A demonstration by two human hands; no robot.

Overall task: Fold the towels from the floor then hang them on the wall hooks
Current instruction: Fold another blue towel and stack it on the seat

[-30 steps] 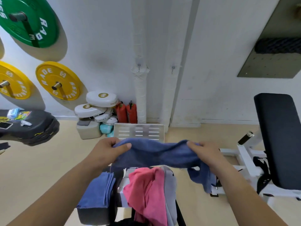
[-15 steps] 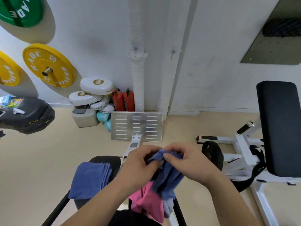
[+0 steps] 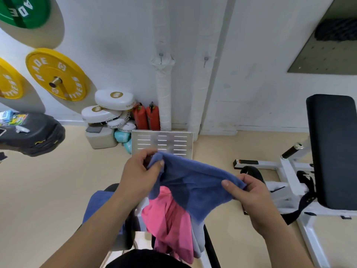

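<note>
Half a second ago both hands met at centre frame with the cloth bunched between them; now they have drawn apart and the blue towel (image 3: 193,182) is stretched out. The left hand (image 3: 142,175), just left of centre, pinches the towel's upper left corner between thumb and curled fingers. The right hand (image 3: 249,192), lower and right of centre, grips the other end, its thumb lying on top and pointing left. The towel's long axis slants from upper left to lower right, and its loose lower edge sags to a point at lower centre. It is held in the air, in front of a pink towel (image 3: 170,215). Two wall hooks (image 3: 161,55) show at upper centre.
</note>
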